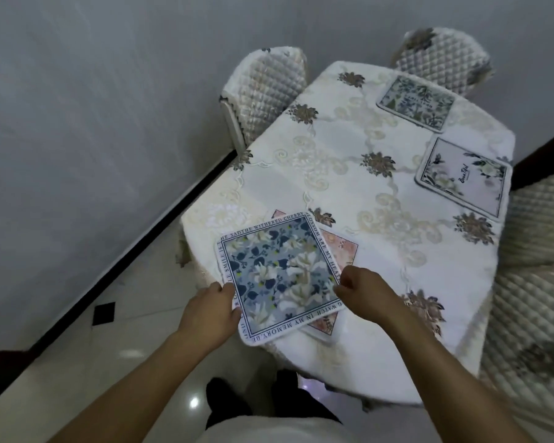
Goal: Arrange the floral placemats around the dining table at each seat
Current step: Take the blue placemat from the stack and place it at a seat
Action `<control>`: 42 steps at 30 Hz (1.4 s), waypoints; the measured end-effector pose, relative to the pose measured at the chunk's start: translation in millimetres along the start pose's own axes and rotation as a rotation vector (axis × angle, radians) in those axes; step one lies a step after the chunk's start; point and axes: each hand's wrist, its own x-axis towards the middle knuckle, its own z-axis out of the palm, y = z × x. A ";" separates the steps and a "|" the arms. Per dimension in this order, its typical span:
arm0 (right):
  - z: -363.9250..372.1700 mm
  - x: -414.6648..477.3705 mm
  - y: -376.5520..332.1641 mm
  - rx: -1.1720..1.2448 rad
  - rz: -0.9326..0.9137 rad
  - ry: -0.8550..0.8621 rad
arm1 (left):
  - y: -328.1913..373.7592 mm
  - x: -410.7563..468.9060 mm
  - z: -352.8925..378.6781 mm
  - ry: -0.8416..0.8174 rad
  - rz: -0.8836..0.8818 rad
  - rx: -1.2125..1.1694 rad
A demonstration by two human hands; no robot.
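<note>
Blue floral placemat [280, 276], square with rounded corners, pinched by left hand [210, 303] and right hand [363, 287].

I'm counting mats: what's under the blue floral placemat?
A pink placemat lies under the blue floral placemat, its corners showing at the top, right and near edge. Its middle pattern is covered, as is anything beneath it.

tablecloth [349, 174]: cream, embroidered with brown flowers | quilted chair [263, 97]: just beyond the tablecloth's far-left edge | second quilted chair [442, 59]: at its far end | quilted seat [538, 282]: along its right side | black baseboard [109, 266]: left of it, bordering glossy floor [87, 356]
</note>
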 end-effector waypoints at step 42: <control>49.7 64.8 79.9 0.282 0.128 0.017 | 44.4 -6.2 53.7 0.060 -0.572 -0.537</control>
